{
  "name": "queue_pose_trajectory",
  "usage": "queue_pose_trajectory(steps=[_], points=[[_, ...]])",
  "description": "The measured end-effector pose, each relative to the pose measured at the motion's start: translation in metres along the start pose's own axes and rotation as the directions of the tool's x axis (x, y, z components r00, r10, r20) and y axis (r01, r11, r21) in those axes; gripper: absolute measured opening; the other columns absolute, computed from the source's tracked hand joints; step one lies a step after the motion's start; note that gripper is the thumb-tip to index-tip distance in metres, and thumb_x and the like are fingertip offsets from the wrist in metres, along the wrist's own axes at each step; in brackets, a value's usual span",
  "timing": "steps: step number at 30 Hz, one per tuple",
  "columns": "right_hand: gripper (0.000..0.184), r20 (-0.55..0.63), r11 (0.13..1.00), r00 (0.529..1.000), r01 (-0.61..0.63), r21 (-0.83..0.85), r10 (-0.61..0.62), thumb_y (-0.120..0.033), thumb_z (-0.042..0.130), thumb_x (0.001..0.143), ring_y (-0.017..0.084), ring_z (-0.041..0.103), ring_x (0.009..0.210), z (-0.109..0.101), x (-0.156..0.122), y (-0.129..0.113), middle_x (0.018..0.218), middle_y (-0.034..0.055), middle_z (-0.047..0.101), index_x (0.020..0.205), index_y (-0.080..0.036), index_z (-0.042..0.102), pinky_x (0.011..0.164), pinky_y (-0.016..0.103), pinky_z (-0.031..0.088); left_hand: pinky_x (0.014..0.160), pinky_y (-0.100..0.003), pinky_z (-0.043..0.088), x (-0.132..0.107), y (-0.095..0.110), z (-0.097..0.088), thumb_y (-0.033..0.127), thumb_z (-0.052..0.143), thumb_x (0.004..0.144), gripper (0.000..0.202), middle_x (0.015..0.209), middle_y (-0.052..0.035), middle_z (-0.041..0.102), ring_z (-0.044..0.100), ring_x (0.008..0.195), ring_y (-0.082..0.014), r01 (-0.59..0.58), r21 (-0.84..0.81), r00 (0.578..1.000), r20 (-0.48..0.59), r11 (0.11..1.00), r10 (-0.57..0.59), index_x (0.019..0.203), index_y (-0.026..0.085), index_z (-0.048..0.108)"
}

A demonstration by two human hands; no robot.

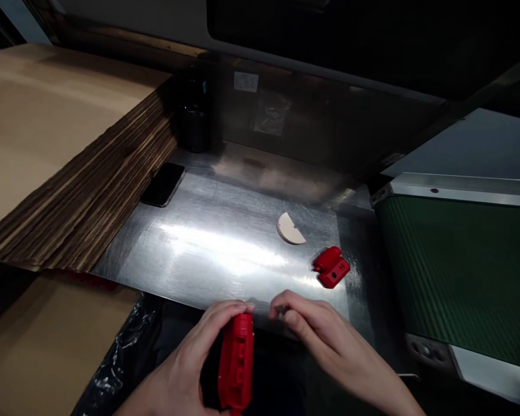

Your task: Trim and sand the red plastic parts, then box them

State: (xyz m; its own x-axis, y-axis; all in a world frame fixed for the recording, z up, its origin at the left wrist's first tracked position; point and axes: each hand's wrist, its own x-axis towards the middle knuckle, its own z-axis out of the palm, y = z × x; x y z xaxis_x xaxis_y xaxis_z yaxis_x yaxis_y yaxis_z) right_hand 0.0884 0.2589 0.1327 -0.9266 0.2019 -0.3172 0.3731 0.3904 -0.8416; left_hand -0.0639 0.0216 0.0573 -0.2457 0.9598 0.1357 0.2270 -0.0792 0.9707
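My left hand (199,352) is closed around a long red plastic part (236,364), held upright at the near edge of the shiny metal table (208,242). My right hand (316,329) is right beside the top of that part, fingers pinched together on something small that I cannot make out. A smaller red plastic piece (331,267) lies on the table just beyond my right hand. A pale half-round piece (289,229) lies a little farther back.
A thick stack of flat cardboard sheets (60,167) fills the left side. A black phone (163,184) lies beside it. A dark cylindrical container (193,115) stands at the back. A green conveyor belt (459,277) runs along the right.
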Motion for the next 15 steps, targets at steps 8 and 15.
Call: queue_pose_trajectory(steps=[8,15], points=[[0.039,0.152,0.989,0.985,0.103,-0.108,-0.086,-0.043,0.036,0.119,0.014,0.058,0.074,0.007,-0.002,-0.035,0.084,-0.0044,0.064,0.09,-0.024,0.054,0.071,0.03,0.038,0.126,-0.046,0.046,-0.004,0.006,-0.001,0.034,0.096,0.071,0.122,0.165,-0.0141,0.048,0.049,0.152,-0.0398,-0.083,0.096,0.996,0.043,0.992,0.079,0.17,0.031,0.024],[0.032,0.143,0.974,0.984,0.135,-0.183,-0.109,-0.036,0.038,0.119,0.014,0.062,0.075,0.014,-0.003,-0.038,0.094,-0.0047,0.07,0.097,-0.026,0.058,0.072,0.032,0.036,0.129,-0.041,0.042,-0.012,0.008,0.004,0.038,0.096,0.071,0.12,0.165,-0.0087,0.049,0.048,0.154,-0.0357,-0.002,0.072,1.0,-0.006,0.997,0.003,0.169,0.036,0.027]])
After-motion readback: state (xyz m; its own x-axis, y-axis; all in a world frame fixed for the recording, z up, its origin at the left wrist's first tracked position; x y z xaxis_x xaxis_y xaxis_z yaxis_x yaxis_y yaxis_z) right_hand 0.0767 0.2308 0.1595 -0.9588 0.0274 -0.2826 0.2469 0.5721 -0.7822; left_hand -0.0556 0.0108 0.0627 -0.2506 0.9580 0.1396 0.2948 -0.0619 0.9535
